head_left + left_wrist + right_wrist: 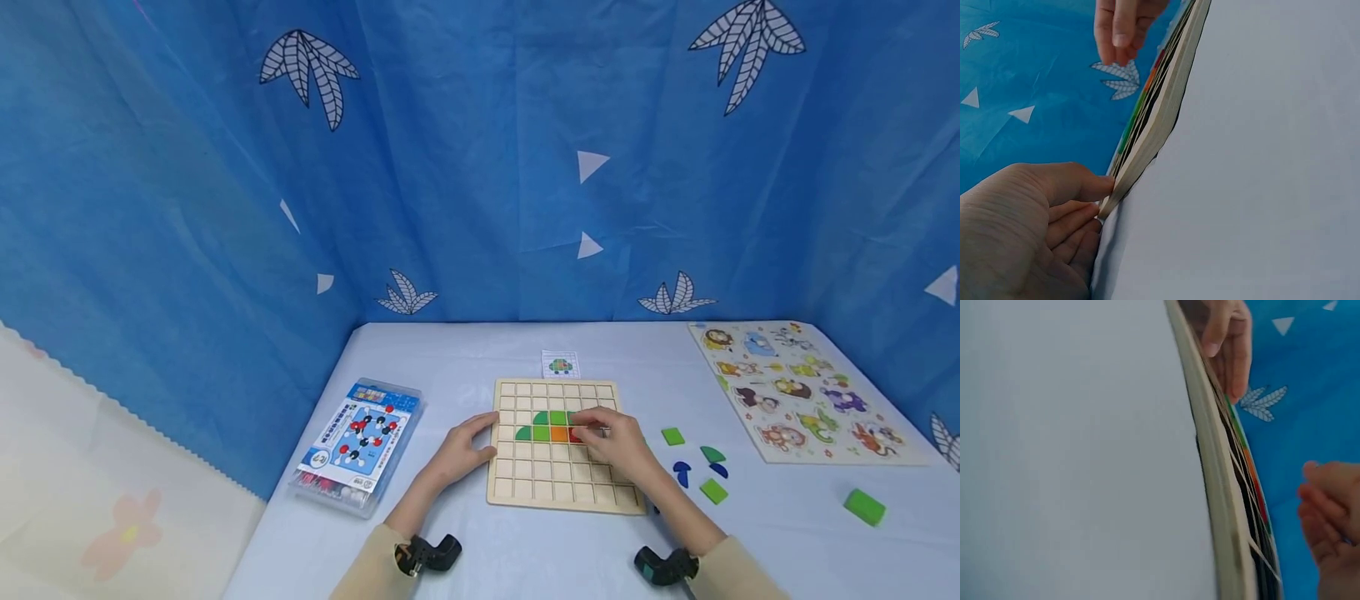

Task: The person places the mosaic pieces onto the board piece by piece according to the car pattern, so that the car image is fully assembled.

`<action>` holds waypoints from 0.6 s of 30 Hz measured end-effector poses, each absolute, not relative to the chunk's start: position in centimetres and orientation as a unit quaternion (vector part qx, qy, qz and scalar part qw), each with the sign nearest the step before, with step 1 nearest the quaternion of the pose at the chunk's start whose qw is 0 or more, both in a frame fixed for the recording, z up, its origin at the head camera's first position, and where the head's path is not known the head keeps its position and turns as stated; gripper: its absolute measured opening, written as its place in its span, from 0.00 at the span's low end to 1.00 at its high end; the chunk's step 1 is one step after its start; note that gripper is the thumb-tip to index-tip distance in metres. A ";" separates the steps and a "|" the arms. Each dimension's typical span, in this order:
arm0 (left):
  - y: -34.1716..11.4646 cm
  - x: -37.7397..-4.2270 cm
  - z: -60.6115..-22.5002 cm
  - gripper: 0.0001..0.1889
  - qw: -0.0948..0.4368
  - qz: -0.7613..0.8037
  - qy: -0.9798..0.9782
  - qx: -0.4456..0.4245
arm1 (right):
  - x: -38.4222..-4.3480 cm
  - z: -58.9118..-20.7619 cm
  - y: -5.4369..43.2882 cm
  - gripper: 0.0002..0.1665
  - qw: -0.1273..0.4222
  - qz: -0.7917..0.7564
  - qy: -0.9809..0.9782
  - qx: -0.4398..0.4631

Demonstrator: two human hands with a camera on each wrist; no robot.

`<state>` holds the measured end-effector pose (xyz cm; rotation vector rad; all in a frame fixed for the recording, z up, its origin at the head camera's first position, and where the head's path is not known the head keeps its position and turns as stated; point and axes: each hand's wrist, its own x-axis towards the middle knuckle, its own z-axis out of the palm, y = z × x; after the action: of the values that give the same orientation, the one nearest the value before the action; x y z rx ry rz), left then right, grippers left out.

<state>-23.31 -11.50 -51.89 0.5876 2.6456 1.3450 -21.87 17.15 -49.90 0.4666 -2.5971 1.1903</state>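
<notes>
A square wooden grid board (525,492) lies on the table, with several coloured tiles in its upper middle. Among them are green squares (557,417), dark green quarter-rounds (523,433), an orange square (558,433) and a red tile (575,435), which the right fingers partly cover. My left hand (461,454) rests thumb and fingertips against the board's left edge. Over the right end of the tile row is my right hand (618,442), its fingers loosely bent. The right wrist view shows that hand (1335,512) above the board with nothing visible between thumb and fingers.
Right of the board lie loose green squares (672,436), a dark green quarter-round (712,454) and blue pieces (681,472). Farther right are a green block (865,507) and an animal puzzle board (810,392). A pattern card (561,364) sits behind the board; a plastic-cased kit (360,446) is left.
</notes>
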 end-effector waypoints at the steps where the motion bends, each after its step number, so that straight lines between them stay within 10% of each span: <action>1: -11.5 -23.3 -51.9 0.30 0.057 0.444 0.873 0.196 | -21.8 -49.4 17.4 0.11 0.119 0.427 -0.883 0.154; 18: -11.5 -23.3 -51.7 0.30 0.064 0.460 0.865 0.191 | -20.2 -48.9 25.2 0.16 0.064 0.392 -0.911 0.116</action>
<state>-23.25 -11.53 -51.74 0.5755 2.6125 1.3880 -20.24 25.23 -48.85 0.3517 -2.7498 1.1824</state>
